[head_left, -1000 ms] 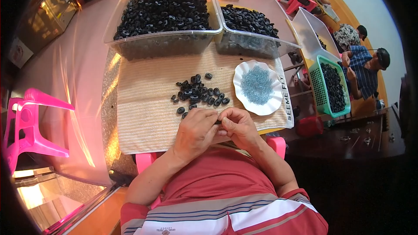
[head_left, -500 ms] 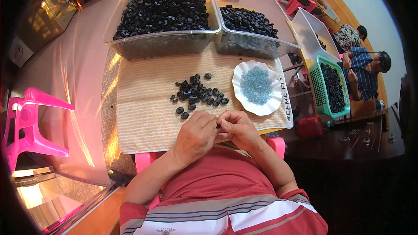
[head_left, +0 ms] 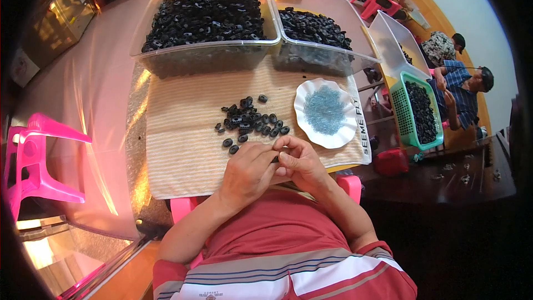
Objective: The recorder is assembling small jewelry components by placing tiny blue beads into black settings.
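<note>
Close to the table's front edge my left hand (head_left: 247, 171) and my right hand (head_left: 301, 162) meet, both closed on one small black plastic piece (head_left: 276, 159). Fingers cover most of it; it resembles the loose oval pieces lying just beyond. Those black oval pieces with holes, like cord locks (head_left: 244, 121), form a loose heap on the striped beige towel (head_left: 183, 133). To the right of the heap, a white scalloped plate (head_left: 300, 104) holds a spread of tiny bluish, shiny bits (head_left: 324, 111), too small to make out singly.
Two clear plastic bins (head_left: 205, 50) (head_left: 311, 55) of black pieces line the table's far side. Right of the table are a green basket (head_left: 404, 112) of black parts and a white bin (head_left: 388, 44). A pink stool (head_left: 39, 172) stands left. Several people sit at the far right.
My right index finger has lifted and arched slightly over the piece, and more of its dark surface shows between my fingertips. The whole view has shifted slightly.
</note>
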A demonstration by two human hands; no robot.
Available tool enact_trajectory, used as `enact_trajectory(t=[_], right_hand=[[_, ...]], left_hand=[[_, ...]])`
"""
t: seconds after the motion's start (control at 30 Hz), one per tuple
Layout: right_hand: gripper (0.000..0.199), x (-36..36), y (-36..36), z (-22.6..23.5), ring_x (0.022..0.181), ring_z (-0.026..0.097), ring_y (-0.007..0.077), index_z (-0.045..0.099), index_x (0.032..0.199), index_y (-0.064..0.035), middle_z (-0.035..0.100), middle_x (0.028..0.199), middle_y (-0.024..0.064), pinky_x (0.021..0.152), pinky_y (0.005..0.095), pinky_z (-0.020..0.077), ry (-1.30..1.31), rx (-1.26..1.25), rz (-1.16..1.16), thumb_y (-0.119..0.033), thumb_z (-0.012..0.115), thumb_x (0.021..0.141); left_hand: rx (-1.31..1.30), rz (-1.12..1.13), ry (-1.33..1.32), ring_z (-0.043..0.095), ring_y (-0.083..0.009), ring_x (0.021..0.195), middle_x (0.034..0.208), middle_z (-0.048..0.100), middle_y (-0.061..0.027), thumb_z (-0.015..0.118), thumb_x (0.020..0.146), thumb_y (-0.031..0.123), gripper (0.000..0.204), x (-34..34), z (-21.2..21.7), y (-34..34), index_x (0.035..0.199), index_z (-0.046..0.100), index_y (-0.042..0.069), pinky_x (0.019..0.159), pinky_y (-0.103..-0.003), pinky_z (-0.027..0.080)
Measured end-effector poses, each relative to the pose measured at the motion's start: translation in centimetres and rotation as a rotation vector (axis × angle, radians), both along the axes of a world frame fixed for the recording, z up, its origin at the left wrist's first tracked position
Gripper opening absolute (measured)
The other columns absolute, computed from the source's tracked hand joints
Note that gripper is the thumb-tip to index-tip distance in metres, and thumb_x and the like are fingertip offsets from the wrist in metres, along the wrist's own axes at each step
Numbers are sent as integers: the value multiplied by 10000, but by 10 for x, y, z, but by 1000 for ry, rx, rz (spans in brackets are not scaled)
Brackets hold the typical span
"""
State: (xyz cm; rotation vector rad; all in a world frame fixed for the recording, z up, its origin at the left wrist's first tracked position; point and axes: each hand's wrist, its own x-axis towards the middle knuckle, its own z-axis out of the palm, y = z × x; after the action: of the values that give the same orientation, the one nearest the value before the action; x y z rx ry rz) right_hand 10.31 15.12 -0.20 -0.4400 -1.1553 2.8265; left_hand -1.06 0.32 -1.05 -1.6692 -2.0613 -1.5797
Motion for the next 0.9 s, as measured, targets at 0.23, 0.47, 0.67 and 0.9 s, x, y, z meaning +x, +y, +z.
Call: enact_trajectory(t=[0.23, 0.47, 0.67, 0.9], right_hand=[[193, 2, -3, -5, 818, 606, 59, 601, 1058, -92, 641, 973, -25, 664, 200, 481, -5, 98, -22, -100, 748, 933], [236, 0, -2, 1, 855, 600, 53, 590, 1077, -112, 636, 977, -40, 696, 203, 486, -24, 94, -19, -121, 767, 921], [229, 4, -2, -8, 772, 662, 82, 600, 1065, -58, 670, 943, 9, 669, 204, 556, 62, 139, -56, -74, 767, 908], [198, 5, -6, 1, 903, 617, 80, 626, 1074, -52, 658, 969, -18, 802, 254, 509, -2, 297, -87, -122, 750, 936]], left_hand=[[28, -4, 36, 655, -340, 954, 1017, 692, -147, 728, 809, 36, 201, 3, 2, 1, 1000, 685, -8, 842, -425, 541], [15, 24, -24, 667, -340, 935, 1017, 699, -148, 747, 790, 17, 205, 4, -2, 3, 986, 689, -1, 818, -418, 547], [55, 13, -5, 674, -343, 910, 1003, 705, -150, 751, 784, 16, 209, 7, 2, 3, 982, 690, -2, 798, -416, 553], [25, 13, -31, 681, -335, 913, 1019, 710, -155, 767, 762, 3, 250, 6, 2, 2, 1001, 693, -5, 785, -404, 558]])
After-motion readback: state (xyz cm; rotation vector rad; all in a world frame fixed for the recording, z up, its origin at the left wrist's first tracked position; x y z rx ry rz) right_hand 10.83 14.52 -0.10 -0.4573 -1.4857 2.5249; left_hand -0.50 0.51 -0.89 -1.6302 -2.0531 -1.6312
